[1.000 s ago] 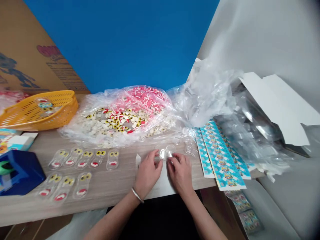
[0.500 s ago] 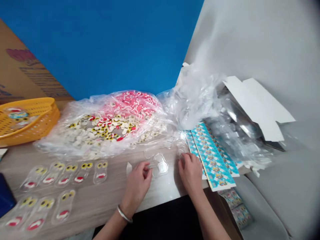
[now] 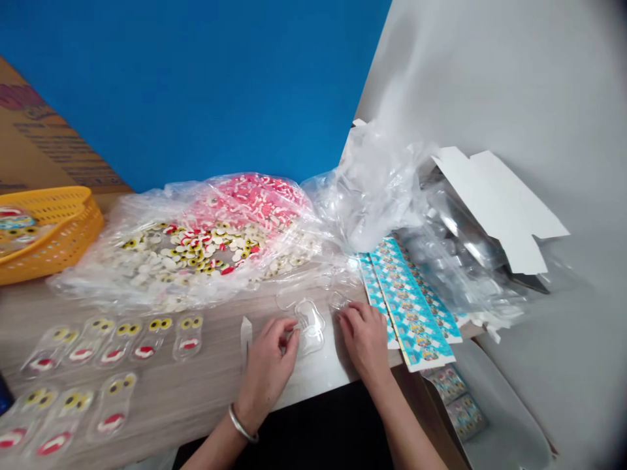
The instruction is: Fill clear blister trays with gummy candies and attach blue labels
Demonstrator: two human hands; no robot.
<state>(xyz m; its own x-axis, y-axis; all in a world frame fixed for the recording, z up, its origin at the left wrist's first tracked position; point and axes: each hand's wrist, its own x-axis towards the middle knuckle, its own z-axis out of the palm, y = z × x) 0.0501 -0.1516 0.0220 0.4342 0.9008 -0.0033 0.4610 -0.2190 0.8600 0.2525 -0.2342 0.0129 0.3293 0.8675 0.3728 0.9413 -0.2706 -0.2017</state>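
My left hand [image 3: 271,356] has its thumb and fingers pinched together at the left edge of a clear plastic blister shell [image 3: 312,328] on the table. The fingertips partly hide that edge. My right hand [image 3: 365,336] is bent, fingertips closed at the edge of another clear shell [image 3: 339,300] beyond the first; the grip is partly hidden. A pale pointed strip [image 3: 245,333] lies just left of my left hand. Farther left, several filled shells [image 3: 187,336] lie in two rows, holding yellow-and-black eye pieces and red-and-white mouth pieces.
A clear bag [image 3: 147,267] of loose eye and mouth pieces lies along the back. At the left stands a yellow basket [image 3: 73,241]. Blue printed card sheets [image 3: 409,307], a heap of clear plastic [image 3: 450,261] and a white cut carton [image 3: 504,209] sit at the right.
The view has shifted slightly, moving the scene left. My right hand's fingertips are now at a clear shell; my left hand stays by the nearer shell.
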